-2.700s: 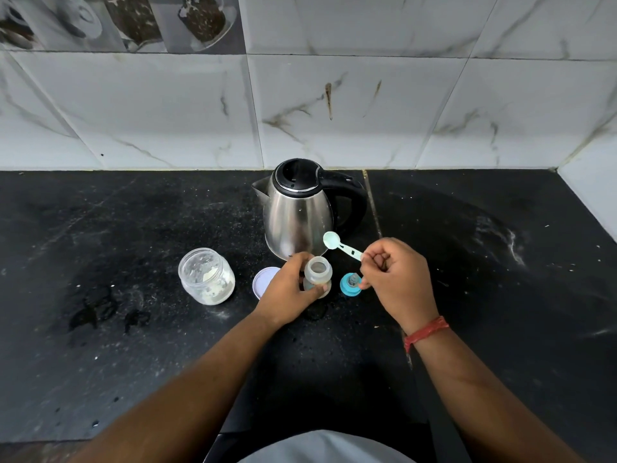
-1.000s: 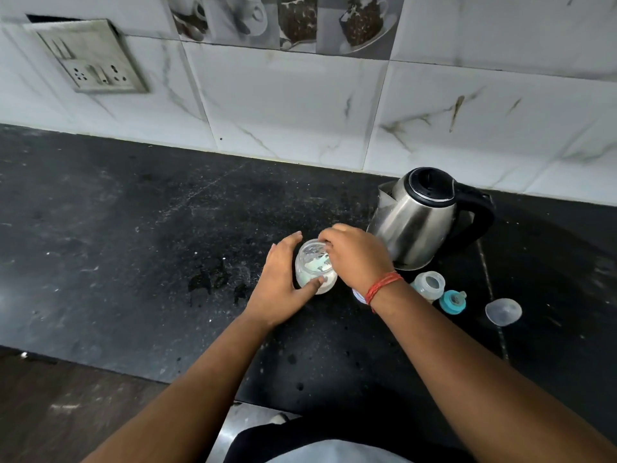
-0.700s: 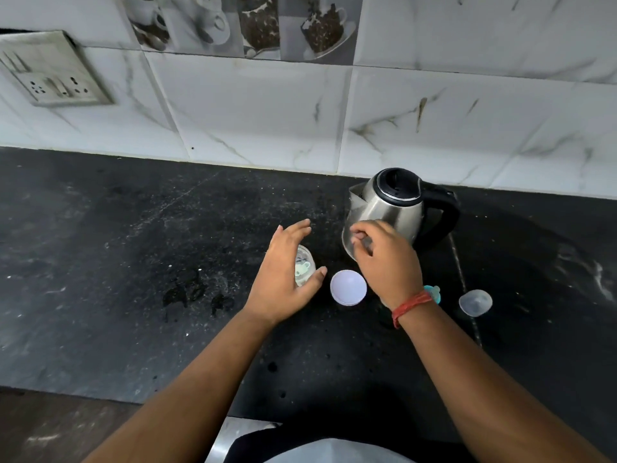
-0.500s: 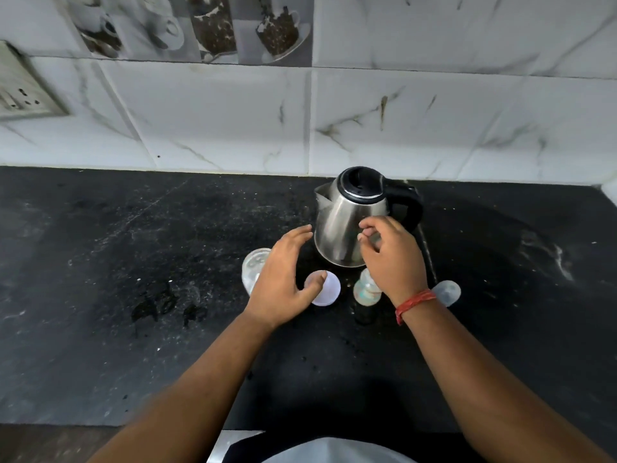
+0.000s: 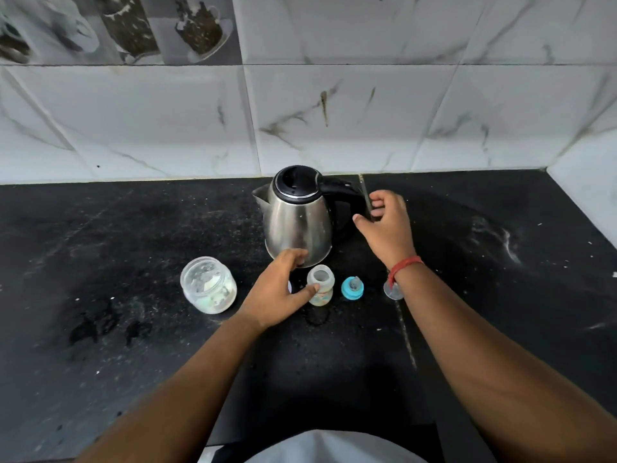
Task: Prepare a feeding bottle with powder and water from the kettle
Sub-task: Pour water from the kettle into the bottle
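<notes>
step in hand, as judged: take up the kettle [image 5: 298, 217] to pour water into the feeding bottle [image 5: 320, 285].

right hand [image 5: 387, 225] sits just beside the black kettle handle [image 5: 347, 195], fingers spread and loosely curved, holding nothing; no wrap on the handle yet. left hand [image 5: 278, 290] lies at the bottle's left side, thumb touching its wall, fingers apart and reaching toward the kettle base; not a full grip.

bottle stands upright and uncapped on the black counter [image 5: 133, 228], just in front of the kettle. blue teat ring [image 5: 352, 288] lies just to its right; powder jar [image 5: 208, 285], lid off, to the left.

to do it well: close the whole right hand round the handle before lifting. firm up the left hand on the bottle, since its mouth is narrow. bring the spout [image 5: 260, 195] over the opening and tilt slowly. keep left fingers below the rim, as the water may be hot.
</notes>
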{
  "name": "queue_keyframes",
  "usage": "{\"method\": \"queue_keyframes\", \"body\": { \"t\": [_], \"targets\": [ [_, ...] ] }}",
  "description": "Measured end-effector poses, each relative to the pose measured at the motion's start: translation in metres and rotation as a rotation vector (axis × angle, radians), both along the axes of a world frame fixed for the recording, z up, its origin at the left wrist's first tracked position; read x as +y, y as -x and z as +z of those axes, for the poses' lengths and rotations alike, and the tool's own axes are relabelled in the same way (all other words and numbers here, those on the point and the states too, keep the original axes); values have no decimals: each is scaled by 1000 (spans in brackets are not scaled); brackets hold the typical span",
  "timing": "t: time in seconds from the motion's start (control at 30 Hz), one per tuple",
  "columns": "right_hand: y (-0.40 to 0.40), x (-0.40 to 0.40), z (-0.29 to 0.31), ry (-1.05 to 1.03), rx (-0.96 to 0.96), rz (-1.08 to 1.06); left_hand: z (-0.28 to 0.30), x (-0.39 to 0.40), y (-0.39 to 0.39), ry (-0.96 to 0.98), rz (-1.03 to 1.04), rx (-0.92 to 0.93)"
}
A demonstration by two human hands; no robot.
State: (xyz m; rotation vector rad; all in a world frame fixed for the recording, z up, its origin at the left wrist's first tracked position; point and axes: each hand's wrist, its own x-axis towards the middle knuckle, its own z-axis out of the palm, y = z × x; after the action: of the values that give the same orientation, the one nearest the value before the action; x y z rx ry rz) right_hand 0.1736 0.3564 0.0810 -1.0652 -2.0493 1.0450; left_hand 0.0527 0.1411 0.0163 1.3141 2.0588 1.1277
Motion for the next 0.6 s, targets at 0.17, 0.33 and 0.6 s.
{"method": "queue_keyframes", "body": {
  "t": [0.17,0.33,0.6],
  "targets": [
    [15,22,-9,207,-13,192,-11,14,-4,121,-36,-26],
    [27,38,-21,367,1,213,-23,24,-8,175,-72,-67],
    [43,35,-36,436,139,193,-20,22,-7,106,-11,-107]
  ]
}}
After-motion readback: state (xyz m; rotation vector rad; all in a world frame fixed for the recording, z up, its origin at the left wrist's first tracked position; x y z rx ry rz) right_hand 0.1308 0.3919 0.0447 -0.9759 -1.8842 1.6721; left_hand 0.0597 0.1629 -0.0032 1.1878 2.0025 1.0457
